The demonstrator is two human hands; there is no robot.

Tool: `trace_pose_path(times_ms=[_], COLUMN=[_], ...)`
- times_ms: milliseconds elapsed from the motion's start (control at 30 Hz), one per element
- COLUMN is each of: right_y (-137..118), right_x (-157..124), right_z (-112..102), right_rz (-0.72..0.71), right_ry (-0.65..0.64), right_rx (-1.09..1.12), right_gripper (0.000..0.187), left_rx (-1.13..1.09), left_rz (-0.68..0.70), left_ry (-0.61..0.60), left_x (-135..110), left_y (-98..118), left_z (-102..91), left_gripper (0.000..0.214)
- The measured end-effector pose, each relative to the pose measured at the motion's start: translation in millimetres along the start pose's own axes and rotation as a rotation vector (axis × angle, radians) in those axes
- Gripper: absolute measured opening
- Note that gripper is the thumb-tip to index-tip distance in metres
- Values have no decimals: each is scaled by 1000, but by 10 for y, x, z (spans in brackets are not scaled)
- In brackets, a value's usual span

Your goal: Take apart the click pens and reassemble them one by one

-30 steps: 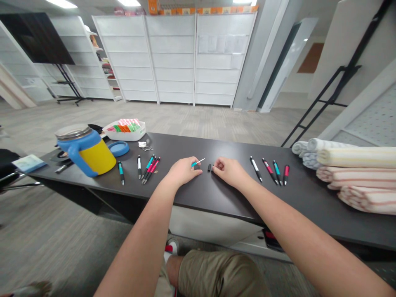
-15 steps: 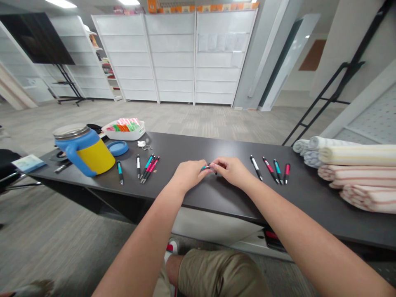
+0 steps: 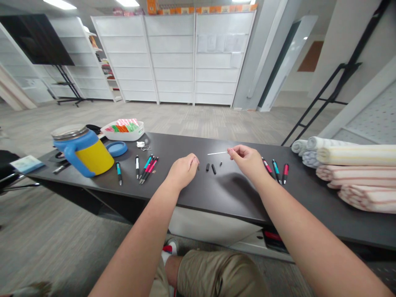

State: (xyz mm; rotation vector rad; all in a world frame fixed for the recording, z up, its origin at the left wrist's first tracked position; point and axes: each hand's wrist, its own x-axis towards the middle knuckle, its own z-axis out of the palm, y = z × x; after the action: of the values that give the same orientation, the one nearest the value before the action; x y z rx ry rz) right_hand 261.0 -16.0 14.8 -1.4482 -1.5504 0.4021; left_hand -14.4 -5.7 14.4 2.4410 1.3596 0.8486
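Observation:
My right hand [image 3: 246, 159] pinches a thin white pen refill [image 3: 217, 153], held level above the dark desk [image 3: 198, 198] and pointing left. Closed in a fist, my left hand [image 3: 183, 171] hides most of what it holds; only a small dark tip shows below the fingers. Between the hands lie small pen parts: a short black piece [image 3: 207, 167], a longer black piece [image 3: 213, 169] and a tiny dark tip [image 3: 220, 164]. Near my right wrist are a red pen [image 3: 286, 173], a teal pen [image 3: 276, 171] and another red pen [image 3: 268, 167], partly covered.
Several pens [image 3: 148, 169] lie left of my hands, with a lone teal pen [image 3: 119, 173] beside a blue and yellow mug [image 3: 85, 152]. Behind are a blue lid [image 3: 116, 148] and a white basket [image 3: 130, 135] of packets. Rolled cloths [image 3: 355, 165] are stacked at right.
My hands were together around a teal pen and have moved apart. The refill now shows in my right hand, and small black parts lie on the desk between them.

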Motion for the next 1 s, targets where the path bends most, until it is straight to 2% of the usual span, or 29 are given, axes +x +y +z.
trace_pose_path(times_ms=[133, 300, 433, 567, 667, 733, 833, 1000], right_y=[102, -113, -382, -522, -529, -518, -517, -533], right_x=[30, -84, -261, -406, -440, -434, -414, -398], right_z=[-45, 54, 264, 456, 557, 601, 629, 634], right_rz=[-27, -123, -353, -715, -982, -1077, -1096, -1029], right_ry=[-3, 6, -154, -367, -430, -442, -465, -519], right_rx=[-44, -209, -331, -516, -644, -694, -742, -770], right_gripper=[40, 26, 22, 28, 28, 24, 21, 21], left_rx=[-37, -57, -43, -11, 3, 0, -2, 1], left_rz=[-50, -142, -202, -247, -279, -283, -275, -305], left_ry=[94, 181, 176, 169, 178, 172, 158, 149], left_x=[30, 66, 92, 110, 107, 100, 94, 109], left_y=[-51, -102, -109, -97, -101, -104, -104, -103], left_z=[23, 31, 53, 85, 92, 88, 83, 106], left_gripper=[28, 29, 27, 26, 27, 28, 28, 28])
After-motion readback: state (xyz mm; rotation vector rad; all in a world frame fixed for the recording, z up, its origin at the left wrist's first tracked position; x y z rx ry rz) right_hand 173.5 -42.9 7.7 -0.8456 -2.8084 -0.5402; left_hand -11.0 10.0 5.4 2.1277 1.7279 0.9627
